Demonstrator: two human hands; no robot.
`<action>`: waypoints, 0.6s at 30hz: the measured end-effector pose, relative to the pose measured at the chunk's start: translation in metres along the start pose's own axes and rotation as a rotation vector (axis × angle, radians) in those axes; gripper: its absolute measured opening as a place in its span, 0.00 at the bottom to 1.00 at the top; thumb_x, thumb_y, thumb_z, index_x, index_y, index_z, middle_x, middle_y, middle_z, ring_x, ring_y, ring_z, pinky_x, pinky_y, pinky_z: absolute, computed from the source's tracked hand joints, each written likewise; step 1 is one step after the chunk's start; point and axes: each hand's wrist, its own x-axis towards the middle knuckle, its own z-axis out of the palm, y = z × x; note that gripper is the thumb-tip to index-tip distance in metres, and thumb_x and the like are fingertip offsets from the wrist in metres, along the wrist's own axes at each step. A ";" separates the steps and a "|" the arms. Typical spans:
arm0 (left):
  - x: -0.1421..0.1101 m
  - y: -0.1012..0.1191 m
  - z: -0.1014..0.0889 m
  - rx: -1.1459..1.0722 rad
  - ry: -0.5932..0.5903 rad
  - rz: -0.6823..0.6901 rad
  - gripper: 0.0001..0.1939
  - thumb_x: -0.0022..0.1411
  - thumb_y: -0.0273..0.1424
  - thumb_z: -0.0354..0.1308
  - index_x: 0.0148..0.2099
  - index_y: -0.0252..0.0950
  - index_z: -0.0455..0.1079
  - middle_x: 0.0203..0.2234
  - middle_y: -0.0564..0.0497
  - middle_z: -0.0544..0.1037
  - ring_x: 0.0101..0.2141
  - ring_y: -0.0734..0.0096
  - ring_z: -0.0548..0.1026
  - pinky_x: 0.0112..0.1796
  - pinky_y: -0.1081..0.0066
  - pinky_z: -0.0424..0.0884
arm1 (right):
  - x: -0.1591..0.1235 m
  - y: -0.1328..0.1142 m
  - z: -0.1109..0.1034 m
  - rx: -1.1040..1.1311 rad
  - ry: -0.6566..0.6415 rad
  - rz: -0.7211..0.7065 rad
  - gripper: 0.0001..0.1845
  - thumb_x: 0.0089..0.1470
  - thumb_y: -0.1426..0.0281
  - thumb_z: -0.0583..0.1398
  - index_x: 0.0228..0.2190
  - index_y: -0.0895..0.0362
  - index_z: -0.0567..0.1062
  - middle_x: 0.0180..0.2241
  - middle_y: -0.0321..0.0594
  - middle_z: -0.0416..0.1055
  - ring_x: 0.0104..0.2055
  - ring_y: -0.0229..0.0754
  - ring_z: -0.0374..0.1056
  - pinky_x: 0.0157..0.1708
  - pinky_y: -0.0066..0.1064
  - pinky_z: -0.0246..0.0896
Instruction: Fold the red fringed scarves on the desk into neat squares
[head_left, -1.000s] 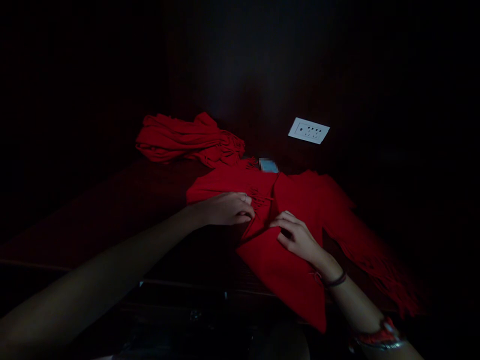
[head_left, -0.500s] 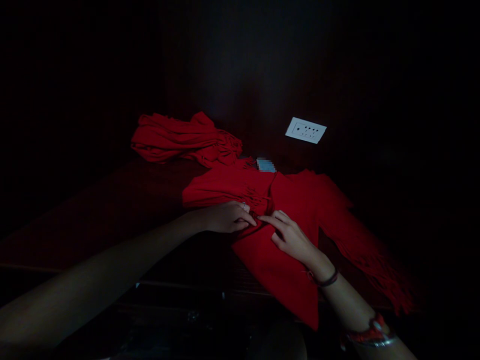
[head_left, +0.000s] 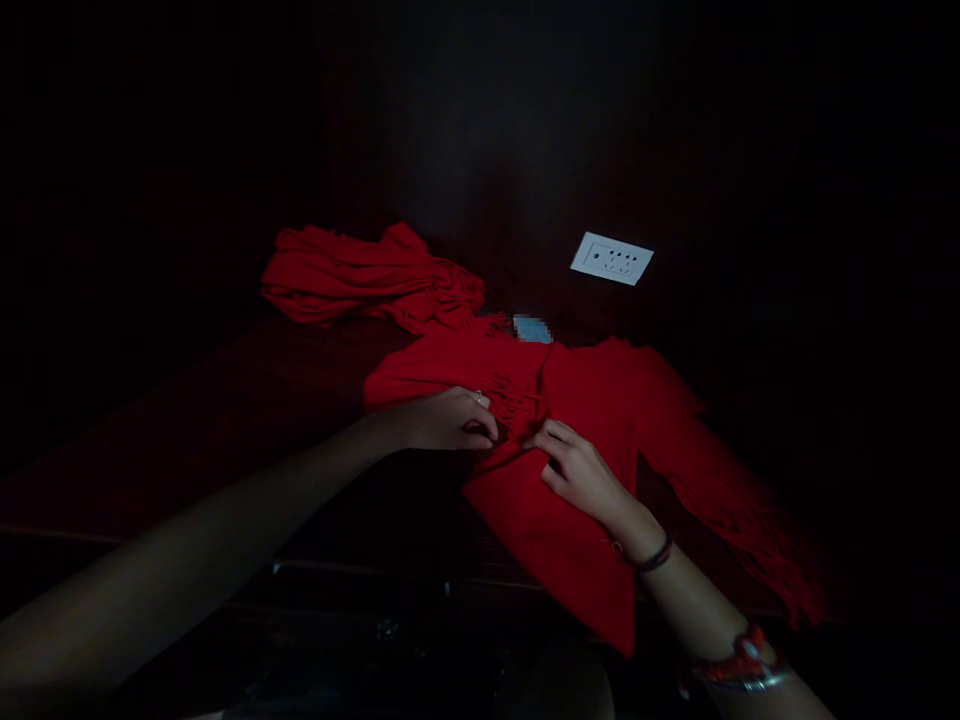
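Observation:
A red fringed scarf (head_left: pixel 577 550) lies partly folded on the dark table, one corner hanging over the front edge. My left hand (head_left: pixel 446 418) is at its left fold, beside the fringe strands (head_left: pixel 514 395). Thumb and index finger curl together there in a pinch; whatever is between the tips is too dark to make out. On the fold just right of it, my right hand (head_left: pixel 577 468) has its fingers bent onto the cloth, gripping it near the middle. The scarf's other fringed end (head_left: pixel 772 550) trails to the right.
A second bunched red scarf (head_left: pixel 360 275) lies at the back left. Behind the folded scarf is a small pale blue blurred item (head_left: pixel 532 329). A white socket plate (head_left: pixel 612 258) is on the dark wall. The table's front edge (head_left: pixel 360 572) runs below my arms.
My left hand has drawn slightly up and left, its index finger bending from pointing into a curl. The right index finger has pulled back a little and bent. The scarf's fold has shifted slightly.

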 end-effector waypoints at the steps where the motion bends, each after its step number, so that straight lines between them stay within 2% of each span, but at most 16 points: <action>1: 0.000 0.000 0.001 0.010 -0.021 0.017 0.08 0.55 0.30 0.51 0.37 0.37 0.70 0.26 0.54 0.70 0.28 0.77 0.65 0.31 0.77 0.57 | 0.000 0.000 0.000 0.012 0.008 0.000 0.15 0.42 0.81 0.50 0.33 0.57 0.67 0.33 0.40 0.61 0.37 0.39 0.58 0.40 0.31 0.56; 3: 0.001 0.000 0.003 0.038 -0.052 0.039 0.09 0.55 0.30 0.51 0.38 0.38 0.70 0.26 0.54 0.69 0.28 0.77 0.65 0.31 0.77 0.58 | -0.001 0.001 0.000 0.041 0.021 -0.001 0.14 0.43 0.81 0.50 0.33 0.56 0.67 0.34 0.40 0.61 0.37 0.39 0.58 0.40 0.30 0.56; 4: 0.001 -0.001 0.003 0.068 -0.031 0.029 0.10 0.56 0.30 0.49 0.39 0.39 0.69 0.27 0.53 0.69 0.30 0.76 0.65 0.33 0.77 0.58 | -0.001 0.001 0.000 0.058 0.030 -0.002 0.14 0.43 0.81 0.50 0.33 0.56 0.66 0.34 0.39 0.62 0.38 0.39 0.58 0.39 0.30 0.56; 7: -0.003 -0.011 -0.002 0.249 0.201 -0.137 0.14 0.57 0.32 0.49 0.47 0.41 0.64 0.40 0.49 0.67 0.41 0.68 0.63 0.41 0.70 0.56 | -0.001 0.002 0.000 0.113 0.081 -0.006 0.11 0.44 0.80 0.51 0.32 0.56 0.64 0.32 0.39 0.62 0.37 0.39 0.59 0.39 0.30 0.56; 9: -0.007 -0.025 -0.007 0.365 0.337 -0.320 0.26 0.53 0.37 0.53 0.54 0.41 0.55 0.49 0.44 0.59 0.49 0.59 0.55 0.46 0.62 0.51 | -0.002 0.002 0.001 0.147 0.133 -0.011 0.09 0.45 0.79 0.50 0.30 0.56 0.63 0.31 0.39 0.62 0.35 0.38 0.59 0.37 0.30 0.56; 10: -0.010 -0.033 -0.008 0.389 0.338 -0.407 0.32 0.50 0.41 0.55 0.56 0.40 0.51 0.51 0.42 0.56 0.50 0.54 0.52 0.47 0.58 0.47 | -0.002 0.003 0.001 0.160 0.162 -0.013 0.08 0.46 0.79 0.50 0.30 0.56 0.63 0.31 0.39 0.62 0.35 0.38 0.59 0.37 0.29 0.56; 12: -0.014 -0.048 -0.010 0.372 0.240 -0.530 0.40 0.46 0.46 0.56 0.58 0.37 0.47 0.50 0.39 0.58 0.50 0.50 0.53 0.48 0.53 0.43 | -0.002 0.003 0.000 0.181 0.224 -0.018 0.08 0.46 0.79 0.49 0.28 0.56 0.62 0.30 0.39 0.62 0.34 0.38 0.60 0.35 0.29 0.56; 14: -0.017 -0.058 -0.012 0.349 0.133 -0.554 0.37 0.48 0.45 0.54 0.57 0.36 0.49 0.46 0.40 0.65 0.47 0.53 0.59 0.48 0.52 0.40 | -0.002 0.003 -0.001 0.193 0.284 -0.015 0.08 0.47 0.79 0.48 0.27 0.55 0.62 0.30 0.39 0.63 0.33 0.38 0.60 0.35 0.30 0.56; 15: -0.018 -0.060 -0.014 0.352 0.117 -0.541 0.33 0.50 0.42 0.53 0.56 0.36 0.50 0.44 0.42 0.67 0.45 0.56 0.62 0.49 0.52 0.40 | -0.002 0.003 -0.001 0.195 0.311 -0.011 0.09 0.47 0.80 0.48 0.27 0.55 0.62 0.30 0.39 0.63 0.33 0.39 0.61 0.35 0.30 0.57; 18: -0.020 -0.058 -0.023 0.351 0.180 -0.462 0.28 0.51 0.35 0.52 0.54 0.36 0.54 0.43 0.45 0.68 0.43 0.60 0.65 0.49 0.57 0.45 | -0.002 0.004 -0.002 0.188 0.398 0.011 0.09 0.48 0.79 0.47 0.29 0.55 0.62 0.30 0.40 0.65 0.34 0.39 0.62 0.36 0.30 0.57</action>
